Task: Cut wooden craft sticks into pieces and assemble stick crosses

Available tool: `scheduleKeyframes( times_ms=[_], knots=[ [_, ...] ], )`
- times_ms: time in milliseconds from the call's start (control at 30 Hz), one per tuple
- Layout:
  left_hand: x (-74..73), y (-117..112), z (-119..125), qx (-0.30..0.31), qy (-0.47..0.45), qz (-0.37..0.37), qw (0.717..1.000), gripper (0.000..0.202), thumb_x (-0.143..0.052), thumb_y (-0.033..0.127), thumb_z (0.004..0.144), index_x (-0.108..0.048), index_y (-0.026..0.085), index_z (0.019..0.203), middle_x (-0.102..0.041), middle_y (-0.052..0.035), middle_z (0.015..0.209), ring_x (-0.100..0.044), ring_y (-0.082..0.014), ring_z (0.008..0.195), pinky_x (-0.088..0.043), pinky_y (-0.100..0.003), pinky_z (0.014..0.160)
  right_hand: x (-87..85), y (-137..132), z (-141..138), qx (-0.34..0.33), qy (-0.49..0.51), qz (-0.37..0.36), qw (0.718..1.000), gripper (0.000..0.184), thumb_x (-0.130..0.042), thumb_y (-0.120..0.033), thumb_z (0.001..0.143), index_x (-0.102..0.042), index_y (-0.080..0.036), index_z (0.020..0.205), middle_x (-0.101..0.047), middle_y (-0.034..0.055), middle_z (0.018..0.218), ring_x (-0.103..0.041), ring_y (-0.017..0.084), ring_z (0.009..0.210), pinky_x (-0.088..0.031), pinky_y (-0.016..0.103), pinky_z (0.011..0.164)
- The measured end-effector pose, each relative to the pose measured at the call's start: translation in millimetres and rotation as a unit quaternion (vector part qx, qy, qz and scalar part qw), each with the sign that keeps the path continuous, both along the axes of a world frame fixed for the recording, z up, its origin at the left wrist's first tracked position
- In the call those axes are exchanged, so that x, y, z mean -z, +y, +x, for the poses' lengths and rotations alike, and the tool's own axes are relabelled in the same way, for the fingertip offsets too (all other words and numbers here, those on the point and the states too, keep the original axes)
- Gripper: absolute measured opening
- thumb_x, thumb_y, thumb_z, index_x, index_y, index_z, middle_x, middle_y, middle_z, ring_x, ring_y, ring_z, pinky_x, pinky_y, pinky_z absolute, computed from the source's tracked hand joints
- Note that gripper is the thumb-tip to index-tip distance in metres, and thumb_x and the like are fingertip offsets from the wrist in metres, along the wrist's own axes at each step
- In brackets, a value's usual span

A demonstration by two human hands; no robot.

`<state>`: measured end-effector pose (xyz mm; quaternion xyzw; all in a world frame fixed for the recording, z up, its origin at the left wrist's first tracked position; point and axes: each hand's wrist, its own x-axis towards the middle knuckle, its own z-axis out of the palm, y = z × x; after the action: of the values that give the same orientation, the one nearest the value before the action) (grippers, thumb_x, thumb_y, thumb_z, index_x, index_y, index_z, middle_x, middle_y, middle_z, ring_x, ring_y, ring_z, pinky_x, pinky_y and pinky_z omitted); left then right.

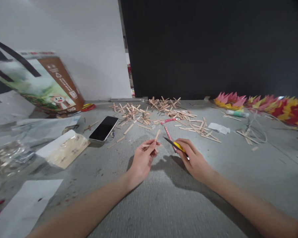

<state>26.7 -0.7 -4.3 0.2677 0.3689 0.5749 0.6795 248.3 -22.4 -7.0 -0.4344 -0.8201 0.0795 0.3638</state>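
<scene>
My left hand pinches crossed wooden sticks just above the grey table; one stick points up and away, another lies across it. My right hand is closed on a yellow and black cutter, its dark tip aimed left toward the sticks. A thin red and white stick lies on the table just beyond the two hands. A wide scatter of wooden sticks and glued crosses covers the table further back.
A black phone lies left of the hands. Plastic bags, white paper and a tipped printed bag fill the left side. Folded paper flowers, a glue tube and a cord sit at right. A dark panel stands behind.
</scene>
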Motion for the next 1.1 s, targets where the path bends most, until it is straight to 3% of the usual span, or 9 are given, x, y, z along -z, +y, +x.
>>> scheduleKeyframes(
  times_ms=[133,233,300,433,533,767,933,1100],
  knots=[
    [0.0,1,-1,0.005,-0.006,-0.002,1.0,0.037,-0.096,0.03,0.068,-0.075,0.013,0.094,-0.076,-0.0038,0.09,-0.059,-0.0042,0.063,-0.049,-0.016,0.062,-1.1,-1,5,0.038,0.016,-0.044,0.998,0.031,-0.043,-0.03,0.111,-0.052,-0.03,0.141,-0.073,0.0073,0.118,-0.074,0.021,0.102,-0.06,0.034,0.088],
    [0.7,2,-1,0.007,-0.014,0.0,1.0,0.038,-0.097,0.03,0.067,-0.076,0.013,0.094,-0.076,-0.0038,0.089,-0.059,-0.0043,0.062,-0.05,-0.016,0.062,0.5,3,6,0.054,0.02,-0.056,0.997,0.033,-0.045,-0.035,0.111,-0.052,-0.03,0.142,-0.073,0.0078,0.122,-0.074,0.022,0.101,-0.06,0.035,0.089],
    [1.3,2,-1,0.005,-0.018,0.001,1.0,0.039,-0.098,0.029,0.065,-0.076,0.013,0.094,-0.076,-0.0039,0.088,-0.059,-0.0045,0.062,-0.05,-0.016,0.061,3.3,6,5,0.051,0.022,-0.07,0.996,0.043,-0.043,-0.036,0.111,-0.042,-0.029,0.153,-0.068,0.0113,0.131,-0.072,0.025,0.111,-0.059,0.04,0.095],
    [2.2,3,0,-0.002,-0.026,-0.001,1.0,0.041,-0.099,0.029,0.063,-0.076,0.011,0.093,-0.077,-0.005,0.087,-0.06,-0.0057,0.062,-0.051,-0.017,0.061,10.6,8,2,0.03,-0.021,-0.116,0.993,0.063,-0.034,-0.03,0.111,-0.008,-0.027,0.169,-0.055,0.0186,0.147,-0.063,0.029,0.129,-0.052,0.051,0.108],
    [2.5,3,0,-0.005,-0.03,0.003,1.0,0.04,-0.099,0.028,0.063,-0.077,0.011,0.091,-0.076,-0.0053,0.087,-0.06,-0.0058,0.061,-0.051,-0.018,0.061,11.5,7,2,-0.015,-0.053,-0.121,0.991,0.066,-0.03,-0.027,0.11,-0.001,-0.028,0.169,-0.052,0.0182,0.15,-0.058,0.03,0.137,-0.048,0.051,0.112],
    [2.9,4,0,-0.002,-0.023,0.006,1.0,0.037,-0.097,0.026,0.066,-0.078,0.01,0.093,-0.075,-0.0049,0.088,-0.059,-0.0059,0.062,-0.048,-0.017,0.057,5.6,8,3,-0.042,-0.051,-0.126,0.99,0.046,-0.03,-0.031,0.112,-0.031,-0.029,0.158,-0.058,0.0145,0.145,-0.061,0.027,0.132,-0.051,0.044,0.108],
    [1.5,4,0,0.001,-0.018,0.017,1.0,0.033,-0.095,0.024,0.066,-0.079,0.01,0.092,-0.074,-0.0049,0.088,-0.058,-0.0053,0.062,-0.046,-0.017,0.058,3.1,6,2,-0.015,-0.043,-0.134,0.99,0.038,-0.035,-0.033,0.112,-0.041,-0.028,0.149,-0.062,0.0122,0.14,-0.065,0.026,0.124,-0.054,0.039,0.101],
    [2.0,3,0,-0.007,-0.034,0.004,0.999,0.035,-0.097,0.025,0.064,-0.077,0.012,0.09,-0.074,-0.004,0.085,-0.057,-0.006,0.062,-0.046,-0.019,0.059,-6.7,1,2,-0.006,-0.049,-0.123,0.991,0.033,-0.039,-0.033,0.111,-0.049,-0.029,0.142,-0.066,0.009,0.123,-0.069,0.025,0.109,-0.057,0.038,0.092]
  ],
)
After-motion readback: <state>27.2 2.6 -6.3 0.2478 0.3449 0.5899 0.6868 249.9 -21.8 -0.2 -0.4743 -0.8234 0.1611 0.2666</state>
